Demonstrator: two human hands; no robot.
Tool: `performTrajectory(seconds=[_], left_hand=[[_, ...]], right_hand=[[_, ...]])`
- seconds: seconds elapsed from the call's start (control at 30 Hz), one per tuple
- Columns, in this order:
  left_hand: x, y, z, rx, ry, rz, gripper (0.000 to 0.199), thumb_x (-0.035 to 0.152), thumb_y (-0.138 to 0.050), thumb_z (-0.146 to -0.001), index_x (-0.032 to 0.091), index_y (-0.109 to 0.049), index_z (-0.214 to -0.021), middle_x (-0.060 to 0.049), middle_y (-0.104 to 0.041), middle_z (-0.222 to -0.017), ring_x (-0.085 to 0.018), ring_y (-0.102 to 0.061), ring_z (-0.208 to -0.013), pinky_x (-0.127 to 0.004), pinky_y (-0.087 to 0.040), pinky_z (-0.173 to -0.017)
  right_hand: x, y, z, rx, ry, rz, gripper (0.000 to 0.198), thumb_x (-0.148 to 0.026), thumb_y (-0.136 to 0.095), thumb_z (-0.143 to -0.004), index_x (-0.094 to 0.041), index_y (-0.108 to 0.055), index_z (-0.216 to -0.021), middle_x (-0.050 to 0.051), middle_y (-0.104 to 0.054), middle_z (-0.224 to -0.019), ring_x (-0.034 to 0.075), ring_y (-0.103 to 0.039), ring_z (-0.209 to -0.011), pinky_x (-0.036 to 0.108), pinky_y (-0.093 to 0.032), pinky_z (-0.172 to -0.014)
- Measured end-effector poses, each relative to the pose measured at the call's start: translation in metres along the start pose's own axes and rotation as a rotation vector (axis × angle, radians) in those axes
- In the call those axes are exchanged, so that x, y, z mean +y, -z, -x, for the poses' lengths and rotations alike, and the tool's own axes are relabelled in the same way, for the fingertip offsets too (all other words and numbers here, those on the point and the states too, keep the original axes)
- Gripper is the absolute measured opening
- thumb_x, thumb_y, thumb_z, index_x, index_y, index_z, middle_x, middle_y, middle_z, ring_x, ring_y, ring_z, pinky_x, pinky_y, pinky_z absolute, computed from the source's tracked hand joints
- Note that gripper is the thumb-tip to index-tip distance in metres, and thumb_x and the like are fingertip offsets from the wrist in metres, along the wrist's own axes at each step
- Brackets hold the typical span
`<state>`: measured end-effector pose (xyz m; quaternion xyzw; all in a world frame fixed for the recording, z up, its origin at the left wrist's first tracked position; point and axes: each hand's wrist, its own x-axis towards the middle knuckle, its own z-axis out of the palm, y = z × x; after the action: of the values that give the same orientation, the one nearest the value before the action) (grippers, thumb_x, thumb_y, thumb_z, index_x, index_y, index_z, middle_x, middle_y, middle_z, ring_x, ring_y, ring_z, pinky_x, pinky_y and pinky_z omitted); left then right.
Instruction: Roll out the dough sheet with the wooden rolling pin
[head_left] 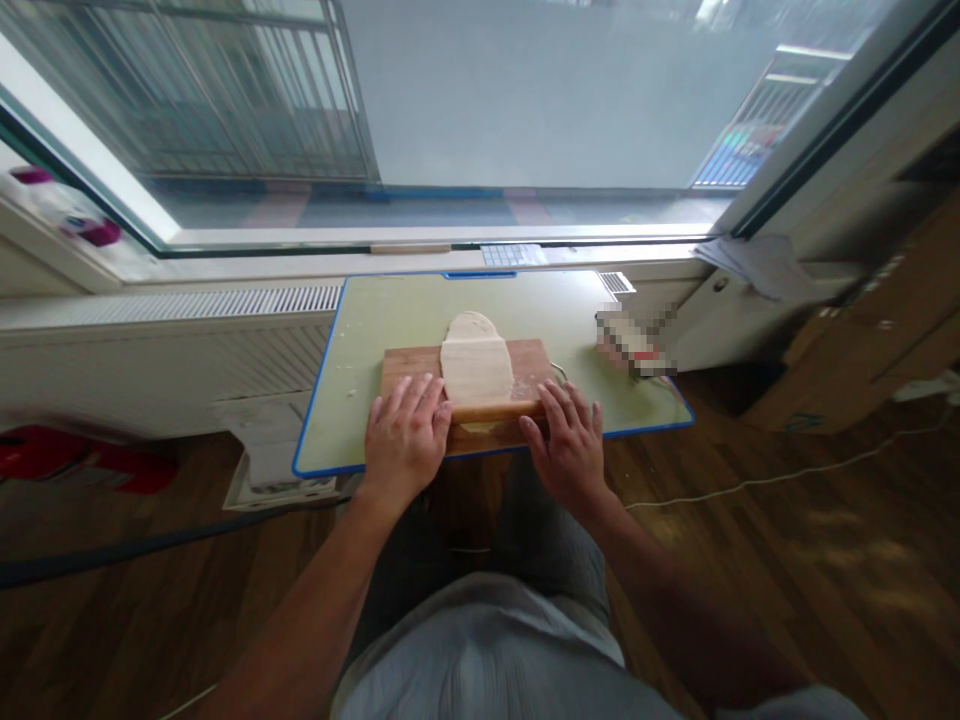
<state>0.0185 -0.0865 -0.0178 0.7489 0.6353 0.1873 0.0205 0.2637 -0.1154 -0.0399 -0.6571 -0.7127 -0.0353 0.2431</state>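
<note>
A wooden rolling pin (491, 411) lies crosswise near the front edge of a wooden board (412, 362). Its left end is under my left hand (409, 430), its right end under my right hand (568, 435); both hands hold it with fingers laid over the top. Just beyond the pin, a flat oval sheet of dough (476, 362) stretches away from me, its far end hanging past the board. A little dough shows on the near side of the pin. My palms hide the pin's ends.
Under the board is a pale green table top (555, 300) with a blue rim. A blurred-out item (637, 345) sits at its right. Behind are a radiator (187, 305) and a window sill. Cardboard boxes (840, 340) stand right, a red object (82, 460) left.
</note>
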Motion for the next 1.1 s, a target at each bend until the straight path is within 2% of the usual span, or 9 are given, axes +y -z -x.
performTrajectory(seconds=[0.37, 0.6, 0.8, 0.93, 1.1], left_hand=[[-0.008, -0.001, 0.018, 0.036, -0.076, 0.039, 0.057, 0.048, -0.032, -0.113, 0.023, -0.063, -0.153, -0.008, -0.059, -0.165, -0.032, -0.048, -0.156, -0.054, -0.038, -0.129], [-0.005, -0.007, 0.031, 0.126, -0.074, 0.045, 0.050, 0.041, -0.038, -0.112, 0.022, -0.068, -0.148, -0.008, -0.063, -0.160, -0.030, -0.050, -0.154, -0.051, -0.040, -0.129], [-0.004, -0.009, 0.037, 0.146, -0.053, -0.004, 0.049, 0.040, -0.038, -0.113, 0.027, -0.064, -0.152, -0.009, -0.060, -0.163, -0.031, -0.049, -0.156, -0.063, -0.037, -0.129], [-0.005, -0.011, 0.045, 0.151, -0.050, -0.033, 0.050, 0.041, -0.037, -0.113, 0.029, -0.061, -0.155, -0.009, -0.058, -0.165, -0.031, -0.049, -0.157, -0.065, -0.035, -0.130], [-0.003, -0.010, 0.044, 0.120, -0.015, -0.061, 0.053, 0.046, -0.035, -0.114, 0.029, -0.058, -0.158, -0.008, -0.055, -0.168, -0.030, -0.046, -0.159, -0.066, -0.031, -0.132]], right_hand=[[-0.002, -0.011, 0.030, 0.111, 0.006, -0.043, 0.058, -0.048, -0.047, -0.112, -0.017, -0.053, -0.161, 0.017, -0.054, -0.167, 0.035, -0.035, -0.163, 0.063, -0.023, -0.131], [-0.004, -0.024, 0.042, 0.207, 0.008, -0.078, 0.055, -0.044, -0.047, -0.112, -0.018, -0.051, -0.161, 0.017, -0.054, -0.167, 0.035, -0.036, -0.163, 0.069, -0.020, -0.130], [-0.003, -0.034, 0.050, 0.259, 0.033, -0.037, 0.056, -0.043, -0.047, -0.112, -0.019, -0.050, -0.162, 0.017, -0.055, -0.166, 0.035, -0.036, -0.163, 0.066, -0.018, -0.132], [0.000, -0.035, 0.052, 0.248, 0.049, -0.021, 0.056, -0.044, -0.046, -0.113, -0.018, -0.049, -0.163, 0.016, -0.055, -0.166, 0.034, -0.034, -0.164, 0.064, -0.014, -0.133], [-0.004, -0.029, 0.044, 0.199, 0.012, -0.013, 0.056, -0.048, -0.044, -0.114, -0.019, -0.051, -0.161, 0.016, -0.052, -0.168, 0.035, -0.033, -0.165, 0.063, -0.017, -0.132]])
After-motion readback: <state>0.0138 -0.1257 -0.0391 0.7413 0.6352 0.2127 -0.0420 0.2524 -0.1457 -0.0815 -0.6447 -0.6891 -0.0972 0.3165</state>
